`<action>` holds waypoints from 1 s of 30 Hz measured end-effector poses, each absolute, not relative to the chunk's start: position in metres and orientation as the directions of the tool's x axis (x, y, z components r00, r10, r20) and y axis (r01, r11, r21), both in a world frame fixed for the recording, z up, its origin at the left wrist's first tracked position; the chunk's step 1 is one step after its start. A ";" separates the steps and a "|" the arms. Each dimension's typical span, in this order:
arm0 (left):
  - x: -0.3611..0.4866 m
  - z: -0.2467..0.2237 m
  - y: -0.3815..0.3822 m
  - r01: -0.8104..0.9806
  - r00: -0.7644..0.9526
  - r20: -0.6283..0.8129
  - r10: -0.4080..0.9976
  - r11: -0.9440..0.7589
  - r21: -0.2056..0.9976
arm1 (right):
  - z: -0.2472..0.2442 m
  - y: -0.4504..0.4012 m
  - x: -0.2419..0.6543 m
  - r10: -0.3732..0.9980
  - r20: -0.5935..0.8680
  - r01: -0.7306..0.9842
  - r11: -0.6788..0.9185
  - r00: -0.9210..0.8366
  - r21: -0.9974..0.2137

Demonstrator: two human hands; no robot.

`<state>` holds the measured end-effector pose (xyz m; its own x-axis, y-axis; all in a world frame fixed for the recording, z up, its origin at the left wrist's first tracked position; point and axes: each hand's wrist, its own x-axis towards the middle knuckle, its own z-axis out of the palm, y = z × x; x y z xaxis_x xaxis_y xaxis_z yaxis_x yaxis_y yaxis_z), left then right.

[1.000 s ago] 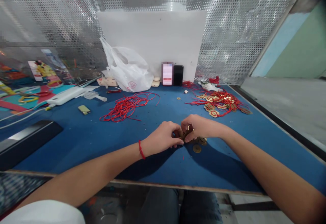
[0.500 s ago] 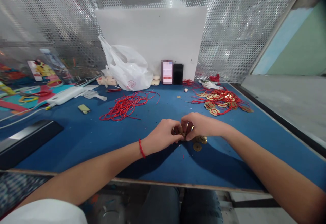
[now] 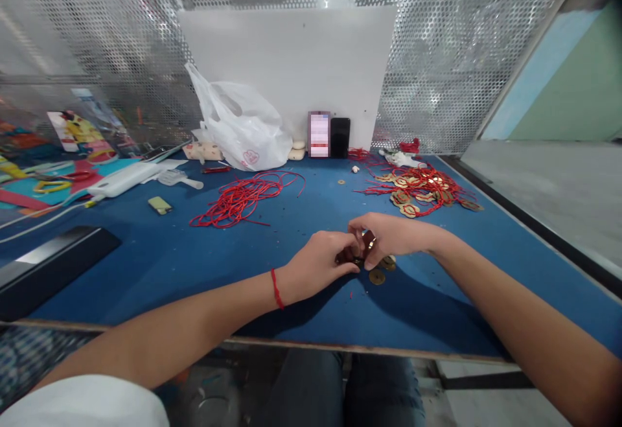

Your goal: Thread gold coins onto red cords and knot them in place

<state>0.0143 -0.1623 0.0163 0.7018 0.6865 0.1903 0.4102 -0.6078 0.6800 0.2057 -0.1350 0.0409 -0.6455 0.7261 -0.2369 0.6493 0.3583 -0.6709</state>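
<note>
My left hand (image 3: 326,262) and my right hand (image 3: 386,239) meet low over the blue table, right of its middle. Both have their fingers curled round brass-coloured coins (image 3: 358,262), which are mostly hidden between the fingertips. A few loose coins (image 3: 377,276) with holes in the centre lie on the table beside my right fingers. Red cord (image 3: 236,200) lies in a loose tangle beyond my left hand. Farther off to the right is a pile of coins tied with red cord (image 3: 422,187).
A white plastic bag (image 3: 243,129) stands against the white board. Two phones (image 3: 319,135) lean at the back. To the left are a lighter (image 3: 159,205), scissors (image 3: 51,185), a white power strip (image 3: 121,181) and a dark flat device (image 3: 53,265). The table's front edge (image 3: 311,348) runs below my forearms.
My left hand has shifted a little to the right, and my right fingers have moved slightly right too, closer to the loose coins. The view has tilted a little.
</note>
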 end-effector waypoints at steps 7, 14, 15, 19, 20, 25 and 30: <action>0.016 0.015 -0.161 0.418 0.706 0.203 0.678 -0.631 0.654 | 0.043 -0.137 0.204 0.705 -0.265 0.681 0.406 -0.658 -0.609; 0.014 0.014 -0.161 0.403 0.697 0.252 0.672 -0.657 0.637 | 0.038 -0.131 0.207 0.689 -0.261 0.614 0.332 -0.676 -0.716; 0.014 0.014 -0.161 0.400 0.697 0.255 0.671 -0.658 0.638 | 0.037 -0.130 0.207 0.678 -0.269 0.595 0.304 -0.684 -0.744; 0.013 0.014 -0.162 0.425 0.708 0.241 0.664 -0.674 0.604 | 0.035 -0.129 0.208 0.618 -0.299 0.512 0.198 -0.727 -0.836; 0.013 0.014 -0.162 0.432 0.711 0.239 0.661 -0.679 0.594 | 0.035 -0.129 0.208 0.608 -0.308 0.501 0.173 -0.732 -0.848; 0.014 0.014 -0.163 0.449 0.714 0.241 0.657 -0.694 0.563 | 0.040 -0.129 0.208 0.672 -0.269 0.499 0.173 -0.690 -0.849; 0.014 0.015 -0.164 0.445 0.725 0.210 0.655 -0.679 0.584 | 0.038 -0.118 0.216 0.789 -0.094 0.594 0.373 -0.608 -0.712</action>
